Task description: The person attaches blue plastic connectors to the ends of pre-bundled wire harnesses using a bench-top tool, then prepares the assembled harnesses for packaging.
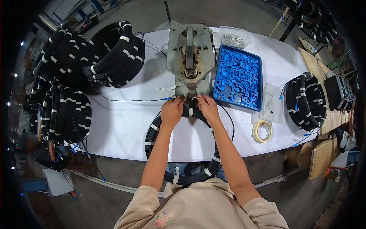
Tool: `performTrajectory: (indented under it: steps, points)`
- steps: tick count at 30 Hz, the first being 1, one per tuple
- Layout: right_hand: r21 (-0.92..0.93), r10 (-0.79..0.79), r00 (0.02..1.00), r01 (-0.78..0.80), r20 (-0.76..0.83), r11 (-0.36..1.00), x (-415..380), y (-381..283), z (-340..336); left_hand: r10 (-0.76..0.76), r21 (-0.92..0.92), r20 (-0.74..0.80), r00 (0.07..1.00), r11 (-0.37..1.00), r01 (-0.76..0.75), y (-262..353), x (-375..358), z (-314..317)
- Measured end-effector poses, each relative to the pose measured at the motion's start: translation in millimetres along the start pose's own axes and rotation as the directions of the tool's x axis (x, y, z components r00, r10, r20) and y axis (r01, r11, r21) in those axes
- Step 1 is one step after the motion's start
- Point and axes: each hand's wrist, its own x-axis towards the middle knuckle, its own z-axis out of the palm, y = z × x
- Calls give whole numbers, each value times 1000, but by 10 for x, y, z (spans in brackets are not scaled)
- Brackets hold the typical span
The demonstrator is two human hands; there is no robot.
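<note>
At the foot of a metal bench press (190, 72), my left hand (172, 111) and my right hand (207, 109) are close together with their fingers pinched. What lies between the fingertips is too small and hidden to make out. Beneath both wrists is a coil of black cable (150, 138) bound with white tape, partly on the table and partly over its front edge. A thin black cable (126, 100) runs in from the left, and its blue tip (167, 99) ends beside my left fingers. Another cable loop curves past my right wrist.
A blue tray (260, 82) of small blue parts stands right of the press, with a clear box (234, 38) behind it. A tape roll (262, 131) and a clear lidded container (272, 103) lie nearby. Taped cable coils (114, 57) crowd the left; another coil (305, 101) sits right.
</note>
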Motion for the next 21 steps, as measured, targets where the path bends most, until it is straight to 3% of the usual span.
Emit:
performTrajectory:
  steps: [21]
  points:
    - [33, 0, 1000, 0, 7, 999, -3, -4, -1, 1, 23, 8, 1000, 1000, -1, -44, -4, 35]
